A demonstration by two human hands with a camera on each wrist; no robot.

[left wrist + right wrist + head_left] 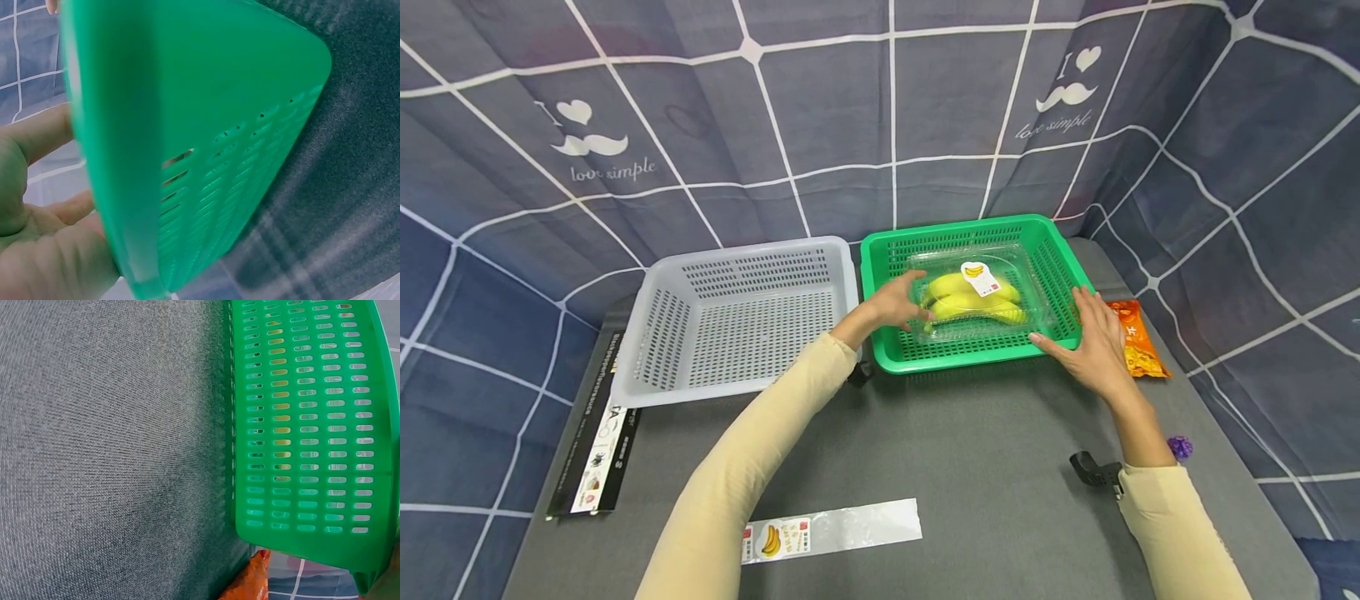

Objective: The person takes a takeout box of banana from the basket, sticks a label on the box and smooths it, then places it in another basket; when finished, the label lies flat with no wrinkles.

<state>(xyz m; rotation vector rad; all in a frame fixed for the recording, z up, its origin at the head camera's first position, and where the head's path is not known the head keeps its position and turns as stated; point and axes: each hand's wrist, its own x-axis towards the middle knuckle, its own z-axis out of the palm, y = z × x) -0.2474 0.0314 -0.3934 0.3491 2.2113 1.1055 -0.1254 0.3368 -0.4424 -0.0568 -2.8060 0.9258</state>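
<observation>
A clear plastic box (1041, 312) of yellow bananas (958, 305), with a white banana label (981, 278) on its lid, lies inside the green basket (925, 363). My left hand (891, 302) reaches over the basket's left rim, thumb and fingers spread at the left end of the box. In the left wrist view that hand (47, 250) is partly hidden behind the rim. At the basket's right rim is my right hand (1093, 350), fingers extended along it and thumb apart by the front right corner. The right wrist view mostly shows the slotted basket wall (319, 544).
A grey-white basket (647, 333) stands to the left, beside a long black box (580, 433). An orange snack bag (1138, 337) lies right of the green basket. Nearer me is a clear strip with banana labels (842, 531). A checked curtain (827, 108) hangs behind.
</observation>
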